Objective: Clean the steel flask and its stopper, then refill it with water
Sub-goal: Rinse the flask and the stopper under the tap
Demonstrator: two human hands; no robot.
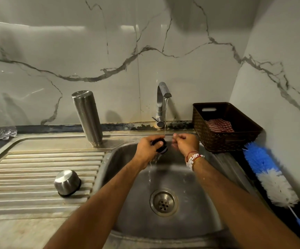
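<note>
My left hand [146,146] is wrapped around the black stopper [161,145] under the running tap [162,97], over the sink [208,203]. My right hand [186,141] is loosely curled just beside it, holding nothing. The flask [88,117] stands upside down on the draining board [37,177], its steel cap [67,182] nearer me.

Before you lies a steel sink unit [43,141] with a ribbed drainboard on your left and the basin [208,209] on your right. The steel flask [87,117] stands upside down at the drainboard's back edge, beside the basin's rim. A steel cap [66,182] sits mouth-down on the ribs. On the dark counter to your right rest a woven basket [215,139] and a blue-and-white brush [269,177].
</note>
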